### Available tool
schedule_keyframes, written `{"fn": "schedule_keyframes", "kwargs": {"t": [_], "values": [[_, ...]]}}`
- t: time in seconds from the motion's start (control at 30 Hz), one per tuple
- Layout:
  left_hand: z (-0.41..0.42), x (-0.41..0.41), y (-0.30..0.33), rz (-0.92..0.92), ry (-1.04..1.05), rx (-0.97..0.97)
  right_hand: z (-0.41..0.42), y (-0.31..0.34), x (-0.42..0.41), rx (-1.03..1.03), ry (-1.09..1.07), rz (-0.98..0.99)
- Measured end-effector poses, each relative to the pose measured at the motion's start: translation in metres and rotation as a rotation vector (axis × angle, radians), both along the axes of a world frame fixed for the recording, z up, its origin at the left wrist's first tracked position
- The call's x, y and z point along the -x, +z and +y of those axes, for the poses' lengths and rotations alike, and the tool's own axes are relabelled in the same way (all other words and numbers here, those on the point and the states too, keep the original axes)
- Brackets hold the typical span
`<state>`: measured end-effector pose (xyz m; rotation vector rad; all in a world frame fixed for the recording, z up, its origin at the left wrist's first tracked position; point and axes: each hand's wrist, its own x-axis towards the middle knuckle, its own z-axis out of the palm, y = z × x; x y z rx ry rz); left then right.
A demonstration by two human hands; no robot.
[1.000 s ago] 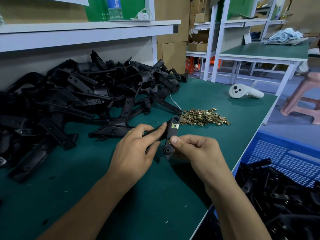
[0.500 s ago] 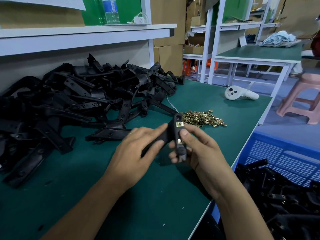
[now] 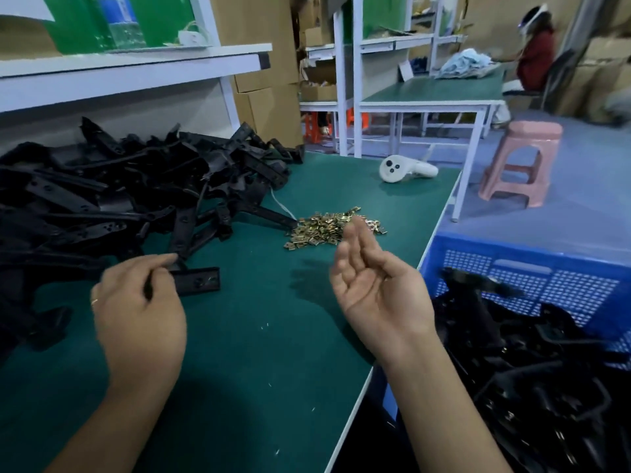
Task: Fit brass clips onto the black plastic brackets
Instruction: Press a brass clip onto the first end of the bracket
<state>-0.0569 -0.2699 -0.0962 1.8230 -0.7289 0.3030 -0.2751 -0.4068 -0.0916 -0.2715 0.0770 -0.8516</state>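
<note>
left hand on a bracket, right hand empty above the clips

a black plastic bracket (image 3: 196, 280) lay flat on the green tabletop (image 3: 259, 353), at the near edge of the big bracket pile (image 3: 112, 196). the left hand (image 3: 138, 312) pinched its near end, thumb and fingers curled round the black plastic; that grip was closed on the part. the bracket's free end pointed right, with holes showing in its face.

the brass clips (image 3: 327, 228) sat in a loose heap on the tabletop, just right of the pile's front edge. the right hand (image 3: 374, 285) hovered palm-up, fingers relaxed and spread, holding nothing, fingertips overlapping the clip heap in view; whether they touched it, could not tell.

right of the tabletop, a blue crate (image 3: 532, 278) held more black brackets, one blurred near its rim. a white controller (image 3: 404, 169) lay at the far end of the tabletop, well apart from the clips. beyond, a pink stool (image 3: 520, 165) stood on the floor beside another green bench (image 3: 433, 92). a seated person (image 3: 534, 56) was in the background.
</note>
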Motion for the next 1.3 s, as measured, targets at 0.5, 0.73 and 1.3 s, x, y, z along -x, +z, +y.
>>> {"fn": "schedule_keyframes", "kwargs": {"t": [0.5, 0.73, 1.3], "values": [[-0.006, 0.007, -0.004, -0.342, 0.220, -0.655, 0.002, -0.009, -0.020, 0.882, -0.468, 1.169], [-0.002, 0.012, 0.002, -0.613, -0.226, -0.599, -0.007, -0.018, -0.024, 1.433, -0.529, 1.575], [-0.006, 0.015, 0.001, -0.219, -0.282, -0.643, -0.017, -0.017, -0.033, 1.603, -0.375, 1.921]]}}
